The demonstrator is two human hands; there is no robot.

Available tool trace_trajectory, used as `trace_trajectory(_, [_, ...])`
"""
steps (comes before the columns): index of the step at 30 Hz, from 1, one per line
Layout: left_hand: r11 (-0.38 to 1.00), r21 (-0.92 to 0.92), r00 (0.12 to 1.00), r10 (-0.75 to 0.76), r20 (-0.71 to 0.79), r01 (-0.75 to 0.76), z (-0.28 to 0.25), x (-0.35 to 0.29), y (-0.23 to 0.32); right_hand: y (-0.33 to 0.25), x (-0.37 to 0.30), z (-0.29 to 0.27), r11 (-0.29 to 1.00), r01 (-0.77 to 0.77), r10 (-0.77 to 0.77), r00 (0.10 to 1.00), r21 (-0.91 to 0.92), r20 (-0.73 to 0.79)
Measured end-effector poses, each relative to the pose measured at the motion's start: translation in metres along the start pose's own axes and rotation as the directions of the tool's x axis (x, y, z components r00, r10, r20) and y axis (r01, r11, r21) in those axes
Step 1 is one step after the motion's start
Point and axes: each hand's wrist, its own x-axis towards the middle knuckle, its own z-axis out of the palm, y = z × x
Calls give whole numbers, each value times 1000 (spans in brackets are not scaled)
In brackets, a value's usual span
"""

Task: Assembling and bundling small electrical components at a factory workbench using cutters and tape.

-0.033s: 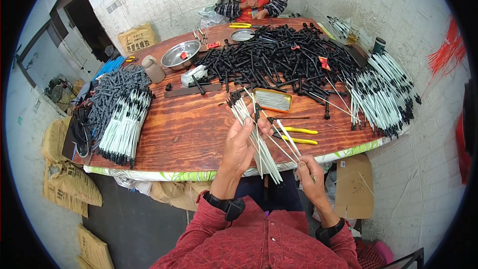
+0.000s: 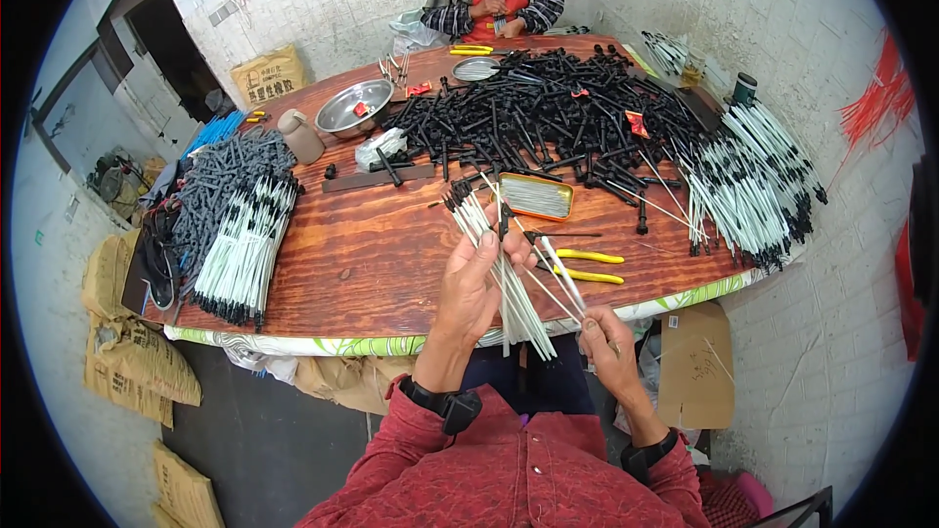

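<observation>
A bundle of thin white rods with black ends (image 2: 523,305) is held in my left hand (image 2: 473,282), fanned downward past the table's front edge. My right hand (image 2: 608,347) is closed at the lower ends of a few pale rods (image 2: 565,284) that slant up toward my left hand. Where these rods meet a black fitting (image 2: 506,220), my left fingers partly cover it. Beyond my right hand lie pliers with yellow handles (image 2: 592,274), their jaws partly hidden. An orange-rimmed tin of thin grey pins (image 2: 536,196) stands just past my left hand.
A large heap of black plastic pieces (image 2: 548,108) covers the table's far middle. White rod bundles lie at the right (image 2: 753,181) and left (image 2: 249,254), beside grey pieces (image 2: 220,171). A metal bowl (image 2: 337,122) stands behind. Across the table sits another person (image 2: 494,0).
My right hand has shifted slightly left, and the rods at its fingers have swung a little with it. My left hand stays in nearly the same place.
</observation>
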Motion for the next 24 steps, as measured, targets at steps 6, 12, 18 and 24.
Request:
trace_trajectory(6, [996,62,997,62,-46,-59,-15,4,-4,-5,-7,12,985,-116,110,992,124,55])
trace_trajectory(12, [997,12,993,71,-99,-70,-14,-2,-3,-2,-17,16,998,-56,59,994,-35,94])
trace_trajectory(18, [997,-32,981,-69,183,76,-3,-12,10,-19,-12,-3,934,-357,330,822,-31,464])
trace_trajectory(24, [980,10,947,-197,254,201,17,-26,16,-46,21,-15,754,447,-481,875,-481,59])
